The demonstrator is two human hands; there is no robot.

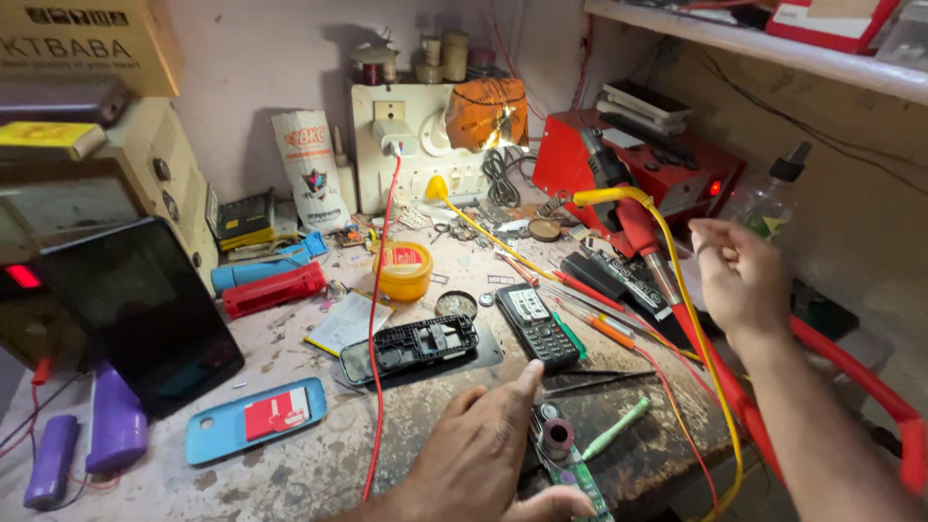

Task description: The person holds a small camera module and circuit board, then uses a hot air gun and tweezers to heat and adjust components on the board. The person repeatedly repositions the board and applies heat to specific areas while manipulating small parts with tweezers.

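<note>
Left hand (483, 449): open, flat on the bench, thumb against a green circuit board (565, 464).
Right hand (739, 275): raised, fingers loosely curled, gripping nothing, beside the soldering iron (643, 237).
Keypad phones: one (536, 327), just ahead of the left fingertips.
Opened phone frames: one (414, 346), left of it.
Blue covers: one (256, 419).
Yellow tubs: one (403, 271).

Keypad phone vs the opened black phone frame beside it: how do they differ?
The keypad phone is assembled, with keys and screen showing; the opened phone frame is stripped, its insides exposed. The keypad phone lies angled lengthwise away; the frame lies crosswise on a dark mat. Both are black and flat on the bench.
</note>
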